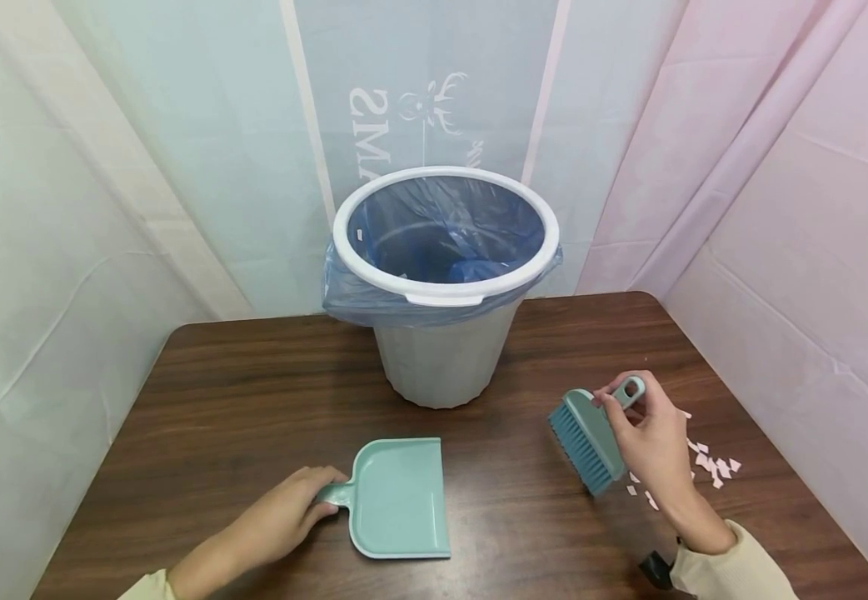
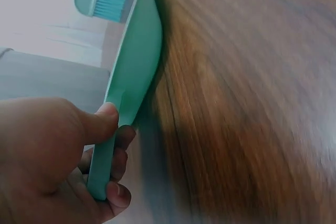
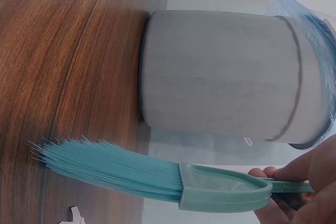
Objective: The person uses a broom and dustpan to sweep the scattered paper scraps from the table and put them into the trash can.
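My left hand [image 1: 287, 508] grips the short handle of a mint-green dustpan [image 1: 400, 498], which sits low at the table's front with its straight lip facing right. In the left wrist view the thumb presses on top of the handle [image 2: 102, 166] and the fingers curl beneath it. On the right, my right hand [image 1: 651, 433] holds a green hand brush [image 1: 591, 437] by its handle, blue bristles [image 3: 110, 169] pointing down and left toward the wood. White paper scraps [image 1: 711, 462] lie scattered beside and partly behind the right hand.
A grey waste bin [image 1: 445, 358] with a white rim and blue bag liner [image 1: 374, 304] stands at the table's back middle. A few small white bits show inside it. Fabric walls [image 1: 801, 250] enclose the brown wooden table [image 1: 254, 392] on the left, back and right.
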A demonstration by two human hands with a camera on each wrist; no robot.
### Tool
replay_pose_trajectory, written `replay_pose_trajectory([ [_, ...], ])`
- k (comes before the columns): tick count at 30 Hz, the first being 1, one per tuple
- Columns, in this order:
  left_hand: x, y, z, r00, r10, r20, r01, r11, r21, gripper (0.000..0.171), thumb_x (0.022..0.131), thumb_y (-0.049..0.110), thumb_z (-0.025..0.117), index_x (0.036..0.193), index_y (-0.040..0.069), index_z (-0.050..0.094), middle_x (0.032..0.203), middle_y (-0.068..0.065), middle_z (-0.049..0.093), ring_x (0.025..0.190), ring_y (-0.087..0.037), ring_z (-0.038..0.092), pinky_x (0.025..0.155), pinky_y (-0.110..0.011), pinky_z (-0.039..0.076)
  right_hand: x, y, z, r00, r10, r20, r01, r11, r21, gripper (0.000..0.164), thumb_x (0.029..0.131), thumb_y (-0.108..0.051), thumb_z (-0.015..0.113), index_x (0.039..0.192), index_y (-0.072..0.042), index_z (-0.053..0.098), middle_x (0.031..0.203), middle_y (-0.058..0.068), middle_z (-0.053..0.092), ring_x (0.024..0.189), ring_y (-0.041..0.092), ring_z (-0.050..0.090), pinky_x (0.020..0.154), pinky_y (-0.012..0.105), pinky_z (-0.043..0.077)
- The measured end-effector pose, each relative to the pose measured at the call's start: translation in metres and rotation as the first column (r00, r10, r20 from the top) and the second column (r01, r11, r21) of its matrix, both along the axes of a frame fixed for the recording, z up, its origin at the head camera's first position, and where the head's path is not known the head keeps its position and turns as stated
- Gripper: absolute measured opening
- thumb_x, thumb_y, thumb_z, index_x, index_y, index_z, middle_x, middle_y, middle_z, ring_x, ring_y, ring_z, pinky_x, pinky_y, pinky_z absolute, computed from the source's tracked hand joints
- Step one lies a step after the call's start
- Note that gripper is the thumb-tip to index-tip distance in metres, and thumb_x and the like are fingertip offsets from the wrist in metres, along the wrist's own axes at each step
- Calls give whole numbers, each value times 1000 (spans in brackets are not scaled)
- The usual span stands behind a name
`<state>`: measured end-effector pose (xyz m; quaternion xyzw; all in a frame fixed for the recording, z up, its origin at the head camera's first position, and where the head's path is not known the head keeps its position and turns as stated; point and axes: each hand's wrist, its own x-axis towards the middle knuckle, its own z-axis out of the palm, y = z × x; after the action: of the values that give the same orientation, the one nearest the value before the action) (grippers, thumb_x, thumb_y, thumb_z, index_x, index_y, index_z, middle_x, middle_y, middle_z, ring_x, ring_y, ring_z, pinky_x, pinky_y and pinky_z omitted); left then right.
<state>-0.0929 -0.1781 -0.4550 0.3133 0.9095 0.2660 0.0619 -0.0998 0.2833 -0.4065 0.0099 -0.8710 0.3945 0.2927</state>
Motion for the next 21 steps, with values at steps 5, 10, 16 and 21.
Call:
replay_pose_trajectory([
  [5, 2, 9, -1, 1000, -2, -1, 2, 1000, 23, 25, 95, 11, 71, 120, 9, 66, 117, 2, 69, 103, -13, 61, 86, -35, 56, 0, -1, 1, 1000, 1, -6, -1, 1000, -5, 20, 89, 13, 69, 103, 3, 59, 92, 15, 74, 82, -15, 62, 72, 4, 49],
  [10, 1, 18, -1, 1000, 2, -5, -2, 999, 32, 24, 95, 11, 72, 119, 10, 66, 114, 5, 69, 99, -10, 59, 85, -33, 56, 0, -2, 1, 1000, 3, -7, -3, 1000, -16, 19, 89, 13, 69, 102, 3, 59, 92, 15, 74, 82, -13, 63, 72, 4, 49],
  [16, 3, 25, -2, 999, 35, -5, -35, 999, 20, 27, 95, 10, 72, 121, 8, 67, 116, 2, 70, 103, -13, 61, 89, -36, 56, 0, -2, 1, 1000, 3, -3, -3, 1000, -24, 19, 89, 13, 68, 103, 4, 59, 92, 15, 74, 82, -12, 63, 73, 4, 49],
  [21, 5, 29, -2, 998, 67, 18, -68, 997, 35, 28, 93, 8, 73, 120, 5, 68, 115, -2, 71, 103, -15, 62, 89, -38, 56, -1, -3, 1, 1000, 6, -6, -6, 1000, -24, 18, 89, 13, 68, 102, 3, 59, 91, 15, 74, 82, -11, 64, 72, 5, 49],
])
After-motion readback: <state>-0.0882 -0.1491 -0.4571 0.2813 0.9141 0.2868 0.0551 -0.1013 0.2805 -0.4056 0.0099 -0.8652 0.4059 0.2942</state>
